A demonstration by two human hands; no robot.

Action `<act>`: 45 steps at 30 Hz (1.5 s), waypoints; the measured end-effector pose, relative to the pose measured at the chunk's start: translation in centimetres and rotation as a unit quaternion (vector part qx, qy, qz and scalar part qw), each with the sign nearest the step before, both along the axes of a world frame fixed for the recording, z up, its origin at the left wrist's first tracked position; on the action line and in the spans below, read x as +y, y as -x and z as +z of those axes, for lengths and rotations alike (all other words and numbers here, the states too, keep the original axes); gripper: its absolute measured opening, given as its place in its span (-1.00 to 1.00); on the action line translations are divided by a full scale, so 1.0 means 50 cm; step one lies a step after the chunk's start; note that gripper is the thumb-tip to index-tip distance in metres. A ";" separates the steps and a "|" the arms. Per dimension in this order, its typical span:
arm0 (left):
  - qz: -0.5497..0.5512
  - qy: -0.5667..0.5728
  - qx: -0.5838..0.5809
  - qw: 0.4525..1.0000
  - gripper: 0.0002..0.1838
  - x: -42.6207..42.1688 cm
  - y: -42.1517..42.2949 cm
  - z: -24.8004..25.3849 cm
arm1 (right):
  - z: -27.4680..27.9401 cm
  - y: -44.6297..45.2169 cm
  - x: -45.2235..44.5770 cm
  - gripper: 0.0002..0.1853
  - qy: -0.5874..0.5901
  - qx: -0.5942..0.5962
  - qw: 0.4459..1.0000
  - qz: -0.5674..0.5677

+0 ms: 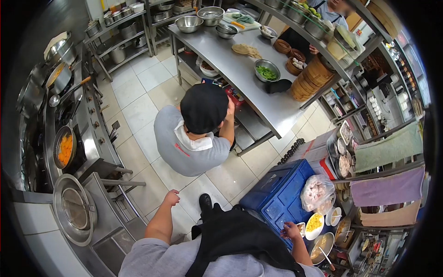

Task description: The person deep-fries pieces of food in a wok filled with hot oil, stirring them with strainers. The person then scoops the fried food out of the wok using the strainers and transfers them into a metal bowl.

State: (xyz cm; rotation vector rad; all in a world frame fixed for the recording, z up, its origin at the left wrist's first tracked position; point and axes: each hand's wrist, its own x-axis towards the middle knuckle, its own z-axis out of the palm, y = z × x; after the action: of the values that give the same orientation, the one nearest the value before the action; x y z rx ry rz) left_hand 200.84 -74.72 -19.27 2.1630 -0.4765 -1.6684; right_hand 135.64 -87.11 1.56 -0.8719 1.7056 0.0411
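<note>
Both hands noted, lower frame.
Your left hand (171, 198) hovers over floor tiles (154, 182), partly open; your right hand (291, 230), fingers parted, is near the yellow food (314, 223), lower right.

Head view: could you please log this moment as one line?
left hand: over floor | right hand: beside yellow food | co-worker: beside steel table

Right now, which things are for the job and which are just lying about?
Probably for the job, being nearest the right hand:
small dish
plate of yellow food
blue box

Probably just lying about, farther off:
bowl of greens
steamers
strainer
green towel
</note>
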 end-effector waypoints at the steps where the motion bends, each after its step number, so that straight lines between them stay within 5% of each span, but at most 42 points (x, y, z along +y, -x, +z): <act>1: -0.006 0.001 0.000 1.000 -0.53 -0.004 0.007 0.008 | 0.004 -0.006 -0.003 -0.59 0.004 -0.008 1.000 -0.007; 3: 0.067 -0.034 0.037 0.996 -0.50 -0.014 0.025 0.022 | 0.016 -0.017 -0.007 -0.59 0.012 -0.010 1.000 -0.015; 22: -0.038 -0.019 0.029 0.999 -0.48 -0.107 0.047 0.031 | 0.015 -0.011 0.078 -0.62 -0.036 0.015 0.997 -0.071; 35: -0.010 -0.038 0.060 0.997 -0.52 -0.109 0.072 0.013 | 0.040 -0.049 0.040 -0.63 -0.013 0.019 0.999 -0.043; 37: -0.094 0.009 0.027 0.995 -0.52 -0.101 0.073 0.003 | 0.036 -0.046 0.042 -0.62 -0.012 0.015 0.999 -0.042; 45: -0.048 -0.051 0.052 0.996 -0.50 -0.108 0.074 0.011 | 0.027 -0.031 0.064 -0.61 -0.024 0.017 0.999 -0.043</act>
State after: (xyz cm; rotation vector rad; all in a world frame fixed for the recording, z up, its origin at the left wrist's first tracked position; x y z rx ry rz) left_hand 197.15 -80.14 -18.70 2.1417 -0.4809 -1.8854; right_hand 137.17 -83.93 2.93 -0.7653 1.7653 0.0373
